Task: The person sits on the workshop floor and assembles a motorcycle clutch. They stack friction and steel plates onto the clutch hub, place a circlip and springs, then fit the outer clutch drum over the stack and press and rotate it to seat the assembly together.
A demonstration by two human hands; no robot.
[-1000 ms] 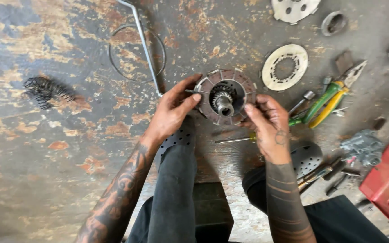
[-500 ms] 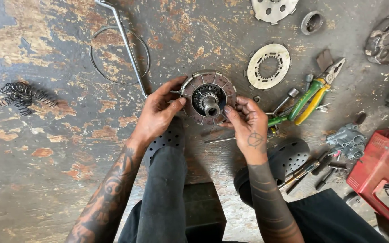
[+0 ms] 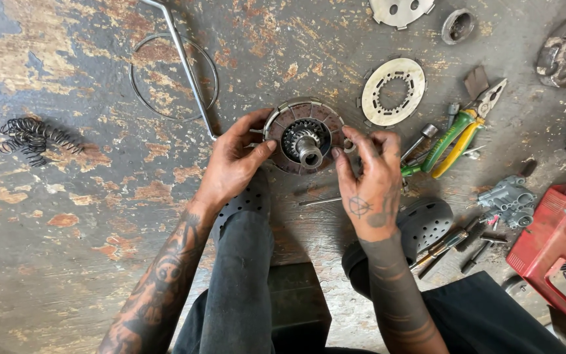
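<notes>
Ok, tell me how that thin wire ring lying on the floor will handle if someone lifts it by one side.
The thin grey wire ring will probably sag or flex, being a slim loop with nothing inside it. It looks light for its span. Lying partly under the bent metal rod, it may snag on the way up.

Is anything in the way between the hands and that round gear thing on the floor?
No, nothing visible is in the way. The left hand grips the left rim of the round clutch part, and the right hand touches its right edge with the fingertips. The pliers and the pale ring plate lie off to the right, apart from both hands.
</notes>
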